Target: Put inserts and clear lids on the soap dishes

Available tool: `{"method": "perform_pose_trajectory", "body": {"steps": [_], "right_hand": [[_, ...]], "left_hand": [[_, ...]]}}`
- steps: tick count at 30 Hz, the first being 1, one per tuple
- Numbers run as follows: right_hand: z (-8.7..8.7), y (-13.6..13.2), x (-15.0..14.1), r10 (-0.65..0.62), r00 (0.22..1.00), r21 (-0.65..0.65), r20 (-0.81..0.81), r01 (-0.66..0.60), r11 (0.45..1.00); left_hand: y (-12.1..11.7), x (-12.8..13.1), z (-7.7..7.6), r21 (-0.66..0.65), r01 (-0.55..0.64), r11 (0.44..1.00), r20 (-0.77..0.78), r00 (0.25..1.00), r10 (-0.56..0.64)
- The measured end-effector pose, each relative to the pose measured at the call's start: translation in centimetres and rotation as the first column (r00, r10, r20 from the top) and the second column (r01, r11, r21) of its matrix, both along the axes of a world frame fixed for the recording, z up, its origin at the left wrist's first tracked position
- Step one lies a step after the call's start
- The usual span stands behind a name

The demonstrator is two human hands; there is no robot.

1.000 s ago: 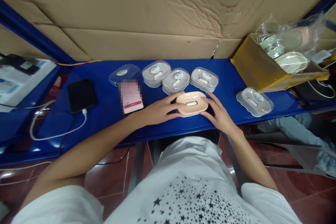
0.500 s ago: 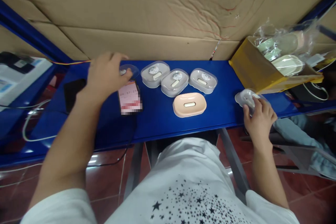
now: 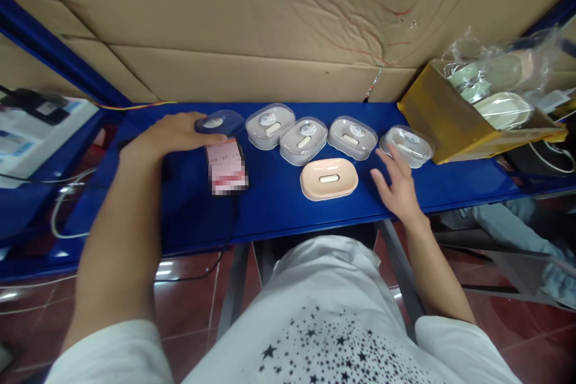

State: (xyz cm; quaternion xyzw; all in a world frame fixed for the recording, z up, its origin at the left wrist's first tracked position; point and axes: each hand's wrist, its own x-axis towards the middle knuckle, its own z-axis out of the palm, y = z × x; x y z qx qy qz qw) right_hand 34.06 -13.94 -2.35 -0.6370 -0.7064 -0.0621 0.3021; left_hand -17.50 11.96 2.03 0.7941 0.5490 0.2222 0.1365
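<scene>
A peach soap dish (image 3: 329, 179) with no lid lies on the blue table (image 3: 279, 210) in front of me. Behind it stands a row of lidded soap boxes: three in the middle (image 3: 303, 140) and one at the right end (image 3: 407, 146). My right hand (image 3: 396, 186) rests open on the table, fingers spread, just below that right-end box. My left hand (image 3: 168, 135) holds a clear lid (image 3: 219, 123) at the row's left end, fingers closed on its edge. A phone (image 3: 227, 165) lies just below the lid.
A yellow cardboard box (image 3: 438, 114) holding bagged soap dishes (image 3: 499, 105) sits at the right. A cardboard sheet backs the table. White cable (image 3: 60, 210) and papers lie at the left. Another person's leg (image 3: 508, 222) shows under the table's right end.
My right hand slid the far-right lidded box leftwards into the row and let go. My left hand lowered onto the clear lid. A second ago both hands were on the peach dish.
</scene>
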Motion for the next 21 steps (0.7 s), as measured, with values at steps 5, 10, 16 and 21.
{"method": "perform_pose_trajectory", "body": {"steps": [5, 10, 16, 21], "right_hand": [[-0.8, -0.1, -1.7, 0.095, 0.992, -0.013, -0.077, -0.096, 0.995], [-0.3, -0.5, -1.7, 0.194, 0.974, -0.014, -0.118, -0.197, 0.980], [-0.1, -1.0, -2.3, 0.301, 0.950, -0.019, -0.083, -0.304, 0.953], [-0.1, -0.6, -3.5, 0.367, 0.929, -0.107, -0.036, -0.369, 0.923]], "left_hand": [[-4.2, 3.4, 4.1, 0.078, -0.258, 0.963, -0.140, 0.954, 0.266], [-11.1, 11.1, 5.0, 0.153, 0.204, 0.967, 0.096, 0.971, -0.220], [-17.3, 18.0, -0.1, 0.114, 0.522, 0.846, -0.050, 0.853, -0.519], [-17.2, 18.1, -3.3, 0.137, 0.559, 0.818, -0.038, 0.828, -0.559]]}}
